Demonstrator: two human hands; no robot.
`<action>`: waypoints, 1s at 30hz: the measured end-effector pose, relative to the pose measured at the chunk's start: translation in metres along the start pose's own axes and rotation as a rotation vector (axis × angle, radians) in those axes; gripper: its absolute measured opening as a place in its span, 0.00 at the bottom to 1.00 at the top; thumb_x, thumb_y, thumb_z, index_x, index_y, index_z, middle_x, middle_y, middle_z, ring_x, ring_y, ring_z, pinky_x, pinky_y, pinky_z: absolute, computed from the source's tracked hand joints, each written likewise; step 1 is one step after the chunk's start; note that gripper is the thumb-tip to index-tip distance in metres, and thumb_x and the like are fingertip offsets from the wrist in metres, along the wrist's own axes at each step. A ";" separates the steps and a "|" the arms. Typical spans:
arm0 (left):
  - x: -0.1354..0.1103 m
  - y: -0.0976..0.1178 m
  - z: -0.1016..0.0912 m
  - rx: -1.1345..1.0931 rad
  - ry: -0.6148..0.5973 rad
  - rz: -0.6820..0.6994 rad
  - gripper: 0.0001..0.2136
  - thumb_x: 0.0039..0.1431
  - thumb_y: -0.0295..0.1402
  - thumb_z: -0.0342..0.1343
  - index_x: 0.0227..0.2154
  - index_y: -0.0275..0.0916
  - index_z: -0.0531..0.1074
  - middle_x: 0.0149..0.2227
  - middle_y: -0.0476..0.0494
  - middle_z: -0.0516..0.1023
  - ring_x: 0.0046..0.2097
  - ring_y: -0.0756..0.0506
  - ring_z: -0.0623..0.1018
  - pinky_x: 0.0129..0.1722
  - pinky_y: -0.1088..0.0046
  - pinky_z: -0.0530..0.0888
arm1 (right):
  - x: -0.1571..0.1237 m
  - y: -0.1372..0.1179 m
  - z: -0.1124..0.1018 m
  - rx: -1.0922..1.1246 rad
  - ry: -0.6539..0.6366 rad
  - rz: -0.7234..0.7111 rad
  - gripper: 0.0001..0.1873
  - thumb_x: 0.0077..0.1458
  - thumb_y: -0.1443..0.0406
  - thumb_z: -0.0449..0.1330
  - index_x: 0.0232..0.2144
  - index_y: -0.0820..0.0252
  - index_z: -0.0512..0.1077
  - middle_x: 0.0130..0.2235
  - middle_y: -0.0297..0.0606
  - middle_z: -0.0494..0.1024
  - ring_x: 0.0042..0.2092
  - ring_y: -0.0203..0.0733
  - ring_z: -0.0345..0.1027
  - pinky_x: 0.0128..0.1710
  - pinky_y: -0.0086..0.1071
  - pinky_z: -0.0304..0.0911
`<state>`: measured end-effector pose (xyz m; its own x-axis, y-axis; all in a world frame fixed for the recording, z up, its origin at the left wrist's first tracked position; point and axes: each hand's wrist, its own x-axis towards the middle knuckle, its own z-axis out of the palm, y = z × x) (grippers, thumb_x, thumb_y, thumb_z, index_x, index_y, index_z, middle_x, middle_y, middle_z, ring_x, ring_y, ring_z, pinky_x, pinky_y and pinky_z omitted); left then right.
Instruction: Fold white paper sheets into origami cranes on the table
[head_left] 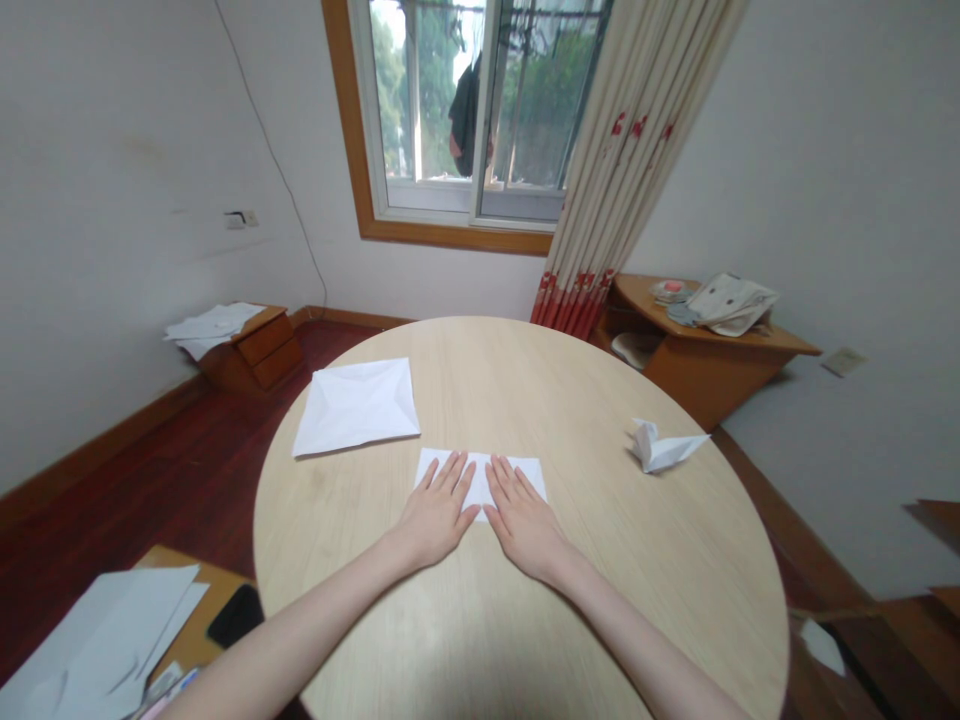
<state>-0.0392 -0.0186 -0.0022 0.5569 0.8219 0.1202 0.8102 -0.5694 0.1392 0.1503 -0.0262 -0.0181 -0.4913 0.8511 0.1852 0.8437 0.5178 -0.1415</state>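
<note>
From the head camera I look down on two bare hands laid flat, side by side, on a white sheet [480,482] near the middle of a round table [525,390]. My left hand [439,508] covers part of the sheet's left half, its fingers straight, slightly spread and pointing away from me; my right hand [519,513] mirrors it on the right half, fingers likewise extended, palm down. The thumbs point inward and nearly meet by the sheet's near edge, while a strip of white shows between the hands. Beyond my left hand, toward the table's left edge, lies a larger paper stack [360,402]. Well to the right, near the opposite edge, sits a folded paper bird [664,450], its pointed end aimed right. At lower left I see loose papers [90,630] beside a dark phone [235,617]. A window [427,100] and a red-patterned curtain [622,150] stand behind, with a bag [731,305] on a corner desk [697,365].
</note>
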 end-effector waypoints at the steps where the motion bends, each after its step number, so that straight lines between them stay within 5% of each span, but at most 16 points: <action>1: 0.000 0.000 -0.001 0.001 -0.006 -0.002 0.27 0.68 0.45 0.37 0.64 0.32 0.50 0.66 0.34 0.48 0.67 0.40 0.48 0.64 0.55 0.49 | 0.000 0.000 -0.001 -0.007 -0.018 0.007 0.31 0.65 0.58 0.39 0.64 0.70 0.47 0.66 0.49 0.47 0.67 0.45 0.33 0.65 0.45 0.43; 18: 0.002 -0.033 -0.017 -0.179 -0.215 0.093 0.30 0.66 0.47 0.43 0.65 0.40 0.44 0.68 0.37 0.38 0.68 0.42 0.39 0.64 0.56 0.44 | -0.006 0.018 -0.020 0.007 -0.189 0.058 0.36 0.64 0.48 0.37 0.66 0.59 0.37 0.67 0.44 0.39 0.68 0.48 0.25 0.65 0.53 0.32; 30: -0.003 -0.055 -0.026 -0.255 -0.245 0.092 0.29 0.64 0.46 0.47 0.64 0.49 0.46 0.67 0.40 0.38 0.67 0.39 0.39 0.63 0.50 0.42 | -0.018 0.048 -0.019 0.019 -0.219 0.167 0.34 0.63 0.54 0.45 0.66 0.52 0.36 0.67 0.41 0.28 0.66 0.52 0.16 0.63 0.57 0.29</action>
<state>-0.0898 0.0098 0.0155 0.6773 0.7300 -0.0915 0.7005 -0.6020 0.3834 0.2036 -0.0189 -0.0099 -0.3825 0.9222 -0.0568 0.9137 0.3684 -0.1715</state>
